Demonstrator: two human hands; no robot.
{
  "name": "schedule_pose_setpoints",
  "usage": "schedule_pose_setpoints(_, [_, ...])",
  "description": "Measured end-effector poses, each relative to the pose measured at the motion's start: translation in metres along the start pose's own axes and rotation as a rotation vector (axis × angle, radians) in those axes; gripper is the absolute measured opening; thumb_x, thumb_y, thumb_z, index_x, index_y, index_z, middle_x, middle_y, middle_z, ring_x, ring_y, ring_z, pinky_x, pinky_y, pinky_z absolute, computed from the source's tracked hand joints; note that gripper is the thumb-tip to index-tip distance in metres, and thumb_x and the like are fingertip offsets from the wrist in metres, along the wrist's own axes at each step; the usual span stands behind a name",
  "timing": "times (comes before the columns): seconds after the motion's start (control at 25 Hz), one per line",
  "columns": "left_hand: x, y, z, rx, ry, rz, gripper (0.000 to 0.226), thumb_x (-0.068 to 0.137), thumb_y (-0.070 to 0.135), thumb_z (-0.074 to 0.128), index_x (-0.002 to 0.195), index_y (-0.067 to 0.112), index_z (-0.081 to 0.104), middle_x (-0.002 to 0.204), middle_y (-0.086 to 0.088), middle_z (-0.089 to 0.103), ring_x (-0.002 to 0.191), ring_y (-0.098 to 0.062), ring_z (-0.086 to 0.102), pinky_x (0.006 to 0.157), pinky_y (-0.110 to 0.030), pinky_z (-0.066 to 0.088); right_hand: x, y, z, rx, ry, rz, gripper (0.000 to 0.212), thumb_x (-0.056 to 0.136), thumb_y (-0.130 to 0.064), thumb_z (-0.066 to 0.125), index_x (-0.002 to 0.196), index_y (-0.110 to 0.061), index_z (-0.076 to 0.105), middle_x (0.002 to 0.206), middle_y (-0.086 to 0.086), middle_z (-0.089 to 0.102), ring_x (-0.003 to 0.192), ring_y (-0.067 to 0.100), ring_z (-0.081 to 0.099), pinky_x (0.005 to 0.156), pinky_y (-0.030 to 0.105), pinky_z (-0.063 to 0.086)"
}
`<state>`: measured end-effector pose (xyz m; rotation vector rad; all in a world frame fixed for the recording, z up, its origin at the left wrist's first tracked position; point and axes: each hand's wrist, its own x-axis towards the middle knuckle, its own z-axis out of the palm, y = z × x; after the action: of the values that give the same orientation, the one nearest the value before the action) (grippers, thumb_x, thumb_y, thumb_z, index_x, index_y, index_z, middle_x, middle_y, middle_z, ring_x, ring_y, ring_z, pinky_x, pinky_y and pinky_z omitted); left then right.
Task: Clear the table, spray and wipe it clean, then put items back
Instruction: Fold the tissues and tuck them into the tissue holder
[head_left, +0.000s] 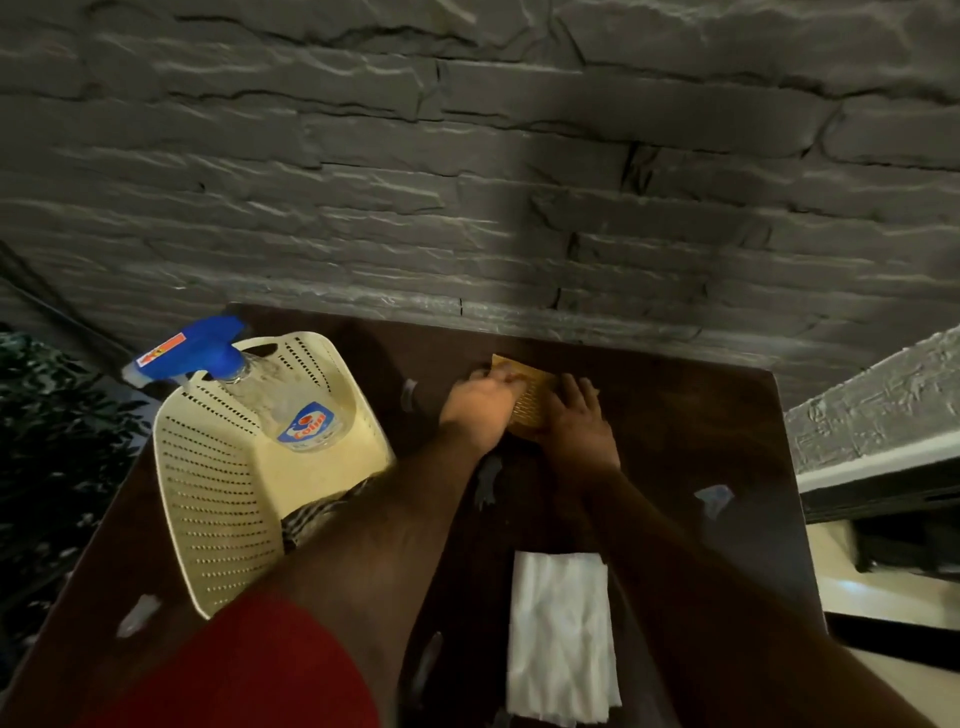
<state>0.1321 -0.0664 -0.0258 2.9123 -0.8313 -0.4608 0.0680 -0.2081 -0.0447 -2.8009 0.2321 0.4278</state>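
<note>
Hidden or unclear, as I see it from the head view: the yellow ribbed item (527, 392) on the far part of the desk (675, 426) is mostly covered by both hands, so I cannot name it. Only its far corner and a ribbed strip between the hands show. A striped cloth (317, 514) in the basket (208, 467) is largely behind the left forearm. The lower frame cuts off both upper arms and a red sleeve (249, 670).

Edges and room: the desk's far edge meets the grey stone wall (467, 182); the yellow item lies just beside that edge. The cream perforated basket sits at the desk's left side, with the spray bottle (291, 405) leaning inside it, its blue trigger head (202, 348) poking over the rim. A folded white tissue (561, 634) lies near the front edge. Bare dark surface shows to the right of the hands, with pale smears on it.

Hands: the left hand (480, 410) has its fingers curled on the item's left edge, its grip pinching it as far as I can tell. The right hand (582, 421) lies flat, fingers straight, pressing the item's right side, grip released.
</note>
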Motion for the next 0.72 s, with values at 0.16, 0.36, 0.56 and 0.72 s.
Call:
schedule_pose_setpoints(0.16, [-0.01, -0.001, -0.009, -0.023, 0.019, 0.05, 0.027, 0.096, 0.026, 0.046, 0.121, 0.027, 0.057, 0.117, -0.002, 0.061, 0.105, -0.025, 0.06, 0.084, -0.038, 0.051, -0.001, 0.019, -0.013, 0.075, 0.076, -0.074, 0.037, 0.094, -0.022, 0.047, 0.131, -0.022, 0.054, 0.136, 0.009, 0.056, 0.125, 0.029, 0.052, 0.092, 0.041, 0.049])
schedule_pose_setpoints(0.36, [-0.03, 0.024, -0.015, -0.086, -0.22, 0.064, 0.023, 0.1, 0.028, 0.038, 0.108, 0.023, 0.059, 0.098, -0.002, 0.06, 0.092, -0.021, 0.059, 0.081, -0.038, 0.049, -0.031, 0.043, -0.016, 0.187, -0.053, -0.04, 0.024, 0.098, -0.029, 0.046, 0.108, -0.023, 0.067, 0.098, 0.001, 0.07, 0.081, 0.016, 0.065, 0.062, 0.024, 0.042])
schedule_pose_setpoints(0.56, [-0.054, 0.031, 0.018, -0.215, -0.013, -0.008, 0.028, 0.099, 0.028, 0.042, 0.121, 0.026, 0.059, 0.113, -0.002, 0.063, 0.103, -0.023, 0.059, 0.086, -0.039, 0.049, -0.051, 0.06, -0.011, 0.207, -0.005, -0.059, 0.024, 0.098, -0.024, 0.047, 0.113, -0.022, 0.065, 0.097, 0.002, 0.07, 0.075, 0.013, 0.062, 0.06, 0.021, 0.045])
schedule_pose_setpoints(0.72, [-0.067, 0.029, 0.023, -0.266, 0.092, -0.056, 0.039, 0.096, 0.03, 0.047, 0.135, 0.027, 0.05, 0.131, -0.002, 0.057, 0.115, -0.023, 0.056, 0.094, -0.036, 0.046, -0.064, 0.06, -0.016, 0.238, 0.091, -0.066, 0.034, 0.095, -0.023, 0.049, 0.128, -0.018, 0.059, 0.115, 0.007, 0.067, 0.097, 0.023, 0.066, 0.078, 0.032, 0.053])
